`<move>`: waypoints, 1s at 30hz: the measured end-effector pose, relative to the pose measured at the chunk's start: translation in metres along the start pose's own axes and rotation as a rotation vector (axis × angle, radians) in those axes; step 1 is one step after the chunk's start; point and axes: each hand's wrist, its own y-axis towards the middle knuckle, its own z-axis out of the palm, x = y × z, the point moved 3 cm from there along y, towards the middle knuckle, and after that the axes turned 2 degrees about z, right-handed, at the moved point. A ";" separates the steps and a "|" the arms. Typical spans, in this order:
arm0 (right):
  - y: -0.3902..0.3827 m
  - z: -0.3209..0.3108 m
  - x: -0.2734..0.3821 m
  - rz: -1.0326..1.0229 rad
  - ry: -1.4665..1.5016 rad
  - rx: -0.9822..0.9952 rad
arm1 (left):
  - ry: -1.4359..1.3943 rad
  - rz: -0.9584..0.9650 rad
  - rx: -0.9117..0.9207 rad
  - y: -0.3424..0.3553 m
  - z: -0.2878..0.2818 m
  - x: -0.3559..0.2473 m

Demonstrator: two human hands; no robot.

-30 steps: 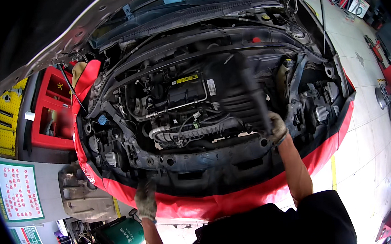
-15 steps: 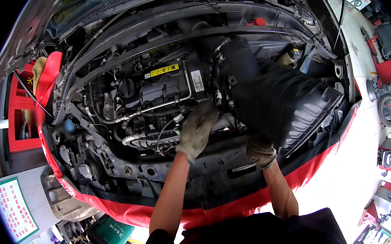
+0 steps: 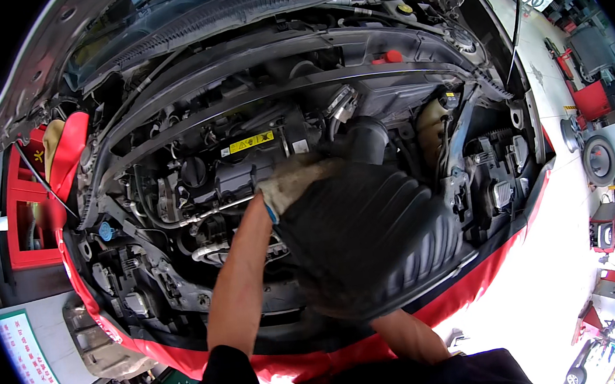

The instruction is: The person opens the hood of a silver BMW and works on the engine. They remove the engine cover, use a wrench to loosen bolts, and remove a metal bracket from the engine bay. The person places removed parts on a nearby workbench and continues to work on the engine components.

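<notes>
A large black ribbed plastic air box (image 3: 372, 245), with a round duct (image 3: 369, 141) at its back, is tilted above the right front of the engine (image 3: 239, 169). My gloved left hand (image 3: 299, 182) lies blurred over its upper left edge, fingers closed on it. My right forearm (image 3: 410, 334) reaches under the box from below; that hand is hidden behind it. The engine carries a yellow label (image 3: 247, 144) and a black filler cap (image 3: 193, 172). A translucent beige reservoir (image 3: 433, 132) sits to the right of the box.
A red-and-black cover (image 3: 482, 271) drapes the car's front. The raised hood (image 3: 23, 86) arches overhead, with struts at both sides. A red cabinet (image 3: 27, 245) and a metal plate (image 3: 99, 338) stand left. Wheels (image 3: 599, 160), carts and tools line the tiled floor (image 3: 562, 227) at right.
The air box has come down and left toward me, its duct now showing clearly. My left hand has moved up onto it, and my right hand has disappeared beneath it.
</notes>
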 end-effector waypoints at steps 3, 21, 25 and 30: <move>-0.009 -0.027 0.001 -0.201 -0.247 -0.392 | 0.305 0.121 0.013 -0.004 -0.035 -0.011; -0.036 0.024 0.039 -0.123 -0.913 -0.517 | 0.801 0.012 0.262 0.008 -0.078 -0.069; -0.005 0.054 0.021 -0.190 -1.086 -0.457 | 0.859 -0.151 -0.117 -0.038 -0.081 -0.062; -0.004 0.061 0.021 -0.187 -1.169 -0.438 | 0.621 -0.495 -0.652 -0.127 -0.082 -0.022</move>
